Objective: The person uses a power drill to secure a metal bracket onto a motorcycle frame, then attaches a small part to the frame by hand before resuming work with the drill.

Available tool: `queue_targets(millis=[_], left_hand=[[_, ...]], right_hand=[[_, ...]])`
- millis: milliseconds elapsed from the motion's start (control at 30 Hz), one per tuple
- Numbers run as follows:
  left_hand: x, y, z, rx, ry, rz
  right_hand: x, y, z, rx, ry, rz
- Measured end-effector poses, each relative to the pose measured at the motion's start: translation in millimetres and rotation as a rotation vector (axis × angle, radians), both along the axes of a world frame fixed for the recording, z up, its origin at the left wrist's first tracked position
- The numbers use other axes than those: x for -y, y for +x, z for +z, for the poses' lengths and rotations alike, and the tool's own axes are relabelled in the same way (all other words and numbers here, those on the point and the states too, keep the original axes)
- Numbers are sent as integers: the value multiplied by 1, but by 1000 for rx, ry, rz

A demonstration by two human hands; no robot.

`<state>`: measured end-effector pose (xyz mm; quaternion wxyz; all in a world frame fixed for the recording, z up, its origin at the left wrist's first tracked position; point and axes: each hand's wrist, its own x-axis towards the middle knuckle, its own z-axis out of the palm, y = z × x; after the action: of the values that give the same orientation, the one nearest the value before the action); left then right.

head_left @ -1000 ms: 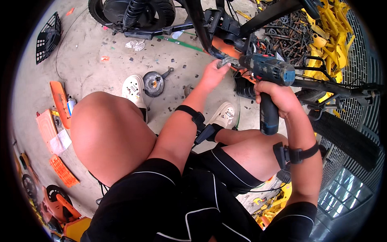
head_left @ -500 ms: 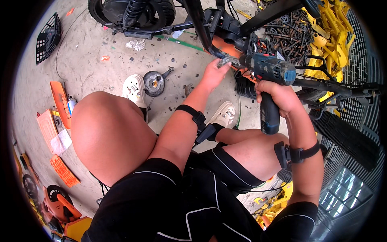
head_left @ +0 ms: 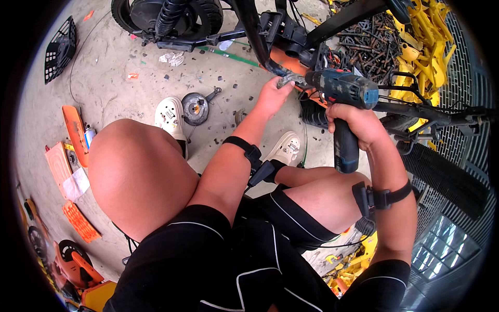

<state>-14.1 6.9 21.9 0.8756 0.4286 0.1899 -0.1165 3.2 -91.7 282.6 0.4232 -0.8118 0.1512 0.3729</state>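
My right hand (head_left: 356, 123) is wrapped round the grip of a dark blue and black cordless power driver (head_left: 345, 88), its nose turned left. Close to that nose, my left hand (head_left: 274, 98) pinches a small grey metal part (head_left: 285, 80) beside a bent black frame tube (head_left: 267, 62). My fingers hide much of the part, and whether the driver's tip touches it I cannot tell. The tube belongs to a black vehicle frame with an orange panel (head_left: 289, 61) and a rear wheel (head_left: 171, 21) at the far side.
A round metal hub piece (head_left: 196, 108) lies near my left shoe (head_left: 169, 115). Far right are heaps of dark metal parts (head_left: 369, 47) and yellow parts (head_left: 429, 47). Orange panels (head_left: 61, 169) and a spray can (head_left: 90, 136) lie at the left, below a black basket (head_left: 61, 49).
The whole view has shifted slightly, so things sit a little further left in it. Both hands keep their holds, and the driver stays at the grey part.
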Motion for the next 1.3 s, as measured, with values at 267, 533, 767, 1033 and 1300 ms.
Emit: queue_targets(millis=[267,533,767,1033,1300], left_hand=[[0,1,-3,25,1,5],[-1,-1,3,1,21,10],[0,-1,0,22,3,7],[0,-1,0,30,-3,15],[1,-1,-1,32,-17,17]], right_hand=[[-6,5,6,3,-50,-20],[-4,7,6,-27,-93,-15],[-8,7,10,-14,-61,20],[-10,10,12,-38,-93,11],[-12,6,10,-5,-66,24]])
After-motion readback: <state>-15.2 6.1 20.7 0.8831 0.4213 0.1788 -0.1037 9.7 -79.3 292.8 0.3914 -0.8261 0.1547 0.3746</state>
